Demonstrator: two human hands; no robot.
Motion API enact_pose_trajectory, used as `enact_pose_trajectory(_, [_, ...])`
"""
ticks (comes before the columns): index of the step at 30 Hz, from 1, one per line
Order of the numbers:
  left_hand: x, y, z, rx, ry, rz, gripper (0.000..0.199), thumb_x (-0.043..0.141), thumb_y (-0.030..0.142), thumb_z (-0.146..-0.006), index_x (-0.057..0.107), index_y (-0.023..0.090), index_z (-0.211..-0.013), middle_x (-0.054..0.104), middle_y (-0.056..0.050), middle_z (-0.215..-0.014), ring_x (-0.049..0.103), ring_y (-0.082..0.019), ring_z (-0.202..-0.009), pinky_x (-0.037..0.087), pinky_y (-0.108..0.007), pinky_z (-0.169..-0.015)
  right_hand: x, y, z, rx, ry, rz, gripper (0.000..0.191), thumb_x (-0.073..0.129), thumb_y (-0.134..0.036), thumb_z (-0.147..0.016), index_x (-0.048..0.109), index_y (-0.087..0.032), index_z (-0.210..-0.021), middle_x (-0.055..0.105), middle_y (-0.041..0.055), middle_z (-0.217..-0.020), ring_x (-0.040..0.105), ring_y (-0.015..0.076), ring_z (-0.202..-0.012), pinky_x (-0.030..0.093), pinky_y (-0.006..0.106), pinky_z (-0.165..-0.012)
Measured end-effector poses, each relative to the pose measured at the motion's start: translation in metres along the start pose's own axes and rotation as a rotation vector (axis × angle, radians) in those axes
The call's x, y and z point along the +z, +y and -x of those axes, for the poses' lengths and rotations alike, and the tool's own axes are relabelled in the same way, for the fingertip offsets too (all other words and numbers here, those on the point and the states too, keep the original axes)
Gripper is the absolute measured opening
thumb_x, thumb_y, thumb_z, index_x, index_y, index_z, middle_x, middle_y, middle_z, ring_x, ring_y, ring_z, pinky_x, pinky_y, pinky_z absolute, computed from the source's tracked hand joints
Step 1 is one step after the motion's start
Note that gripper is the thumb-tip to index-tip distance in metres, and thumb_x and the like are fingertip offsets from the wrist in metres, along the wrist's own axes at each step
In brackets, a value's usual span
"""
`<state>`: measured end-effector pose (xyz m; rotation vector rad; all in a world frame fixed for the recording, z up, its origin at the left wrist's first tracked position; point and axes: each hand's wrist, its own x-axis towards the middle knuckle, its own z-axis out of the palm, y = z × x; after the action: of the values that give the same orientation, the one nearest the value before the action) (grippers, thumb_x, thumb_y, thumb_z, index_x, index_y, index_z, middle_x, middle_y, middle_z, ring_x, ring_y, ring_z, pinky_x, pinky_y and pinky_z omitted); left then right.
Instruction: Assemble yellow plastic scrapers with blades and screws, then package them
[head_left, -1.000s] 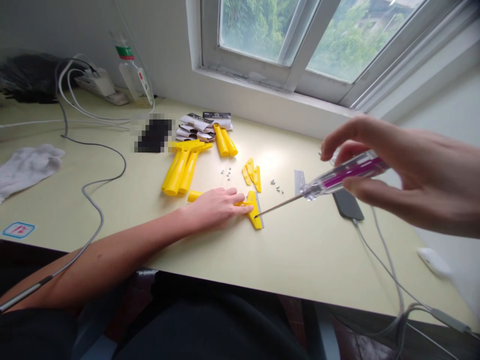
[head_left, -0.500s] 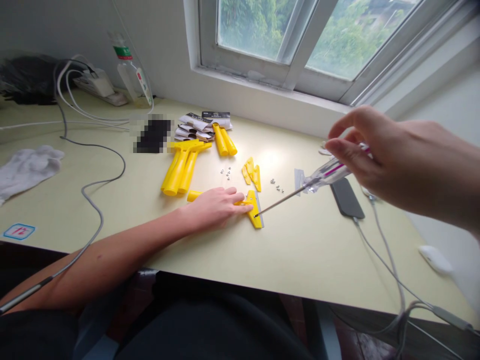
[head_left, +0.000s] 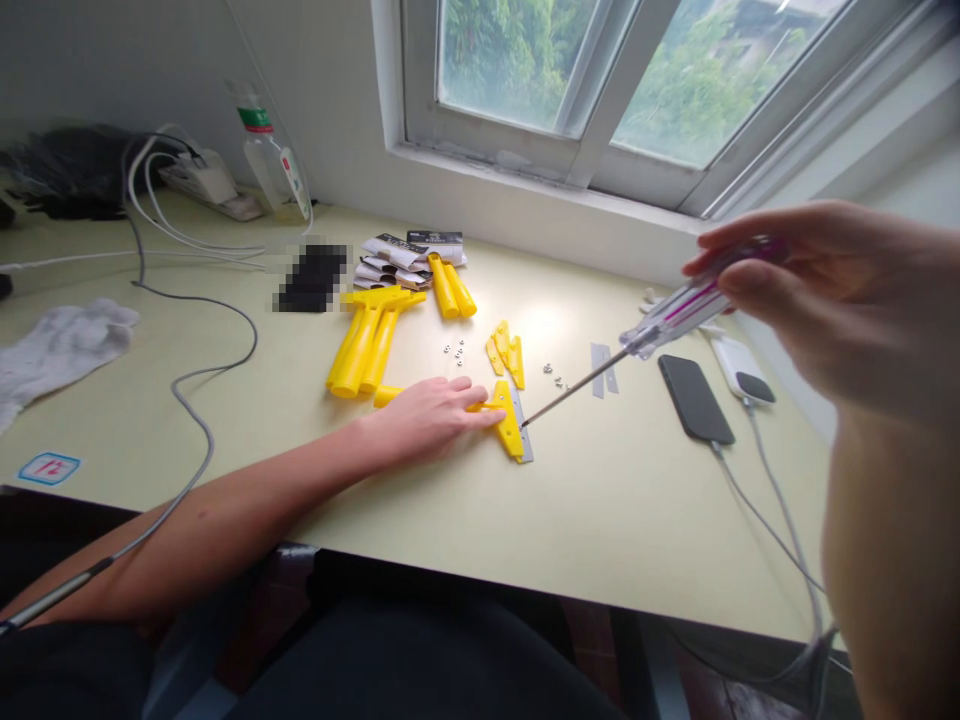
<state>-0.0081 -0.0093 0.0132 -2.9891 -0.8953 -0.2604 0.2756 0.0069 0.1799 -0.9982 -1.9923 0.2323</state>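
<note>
My left hand (head_left: 435, 418) is wrapped over the handle of a yellow scraper (head_left: 508, 418) and presses it to the table. A metal blade (head_left: 524, 440) shows along the scraper head's right edge. In my right hand (head_left: 795, 300) is a screwdriver (head_left: 664, 320) with a clear handle and purple stripe, slanting down to the left. Its tip appears at the blade beside the head; whether it touches, I cannot tell. Small yellow plates (head_left: 504, 350) lie just behind the head. Several screws (head_left: 556, 381) are to its right, and several small nuts (head_left: 459, 351) lie farther left.
Yellow scraper bodies (head_left: 365, 340), two yellow handles (head_left: 452, 287) and card packets (head_left: 394, 262) stand behind my left hand. Loose blades (head_left: 598, 371) lie near a phone (head_left: 695, 400) with a cable. A bottle (head_left: 276, 170), a glove (head_left: 67, 345) and a grey cable (head_left: 253, 335) are left.
The screwdriver tip has shifted from the hole in the scraper head right to the blade. My right hand has moved right, and more blade shows beyond the head. My left hand keeps its hold.
</note>
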Motion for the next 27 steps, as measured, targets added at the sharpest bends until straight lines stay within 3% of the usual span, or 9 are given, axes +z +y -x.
enact_pose_trajectory(3, [-0.003,-0.001,0.001,0.002,-0.008,0.008,0.042,0.045,0.014,-0.093,0.055,0.026,-0.132,0.062,-0.007,-0.105,0.054,-0.020,-0.091,0.045,-0.031,-0.072,0.005,0.002,-0.003,0.030,0.033,-0.018,0.024,0.075,-0.027,-0.079,0.074,-0.026,-0.103,0.071,0.0024,-0.087,0.066,0.0187,-0.079,0.056,0.039,-0.070])
enact_pose_trajectory(7, [-0.013,-0.006,0.005,-0.028,-0.001,0.010,0.053,0.043,0.007,-0.088,0.050,0.025,-0.137,0.061,-0.008,-0.116,0.055,-0.021,-0.100,0.048,-0.032,-0.078,0.008,0.010,-0.007,0.067,0.205,-0.081,0.018,0.073,-0.032,-0.080,0.076,-0.030,-0.099,0.069,0.0044,-0.081,0.065,0.0211,-0.074,0.054,0.041,-0.067])
enact_pose_trajectory(12, [-0.023,-0.010,0.009,-0.099,0.006,-0.014,0.058,0.042,0.002,-0.084,0.050,0.025,-0.137,0.060,-0.009,-0.117,0.056,-0.021,-0.102,0.050,-0.030,-0.075,0.012,0.040,-0.006,0.084,0.320,-0.063,0.018,0.068,-0.032,-0.085,0.075,-0.021,-0.097,0.067,0.0038,-0.073,0.063,0.0160,-0.062,0.048,0.034,-0.057])
enact_pose_trajectory(17, [-0.032,-0.003,0.011,-0.075,-0.084,0.029,0.046,0.044,0.010,-0.088,0.053,0.028,-0.130,0.062,-0.006,-0.104,0.060,-0.017,-0.086,0.046,-0.026,-0.065,0.015,0.062,-0.005,0.124,0.327,-0.082,0.018,0.066,-0.031,-0.086,0.073,-0.017,-0.095,0.067,0.0041,-0.072,0.061,0.0134,-0.059,0.047,0.031,-0.054])
enact_pose_trajectory(22, [-0.035,0.002,0.012,-0.067,-0.147,0.089,0.036,0.046,0.015,-0.091,0.056,0.027,-0.123,0.063,-0.005,-0.098,0.062,-0.016,-0.083,0.046,-0.025,-0.065,0.012,0.066,-0.007,0.133,0.350,-0.051,0.022,0.065,-0.035,-0.088,0.073,-0.017,-0.097,0.067,0.0036,-0.072,0.061,0.0130,-0.059,0.047,0.030,-0.055])
enact_pose_trajectory(27, [-0.036,0.002,0.013,-0.069,-0.238,0.108,0.015,0.051,0.022,-0.090,0.059,0.023,-0.102,0.062,-0.003,-0.090,0.062,-0.017,-0.079,0.046,-0.027,-0.064,0.009,0.069,-0.007,0.093,0.342,-0.061,0.026,0.066,-0.041,-0.087,0.072,-0.018,-0.097,0.068,0.0046,-0.074,0.061,0.0142,-0.061,0.047,0.029,-0.055])
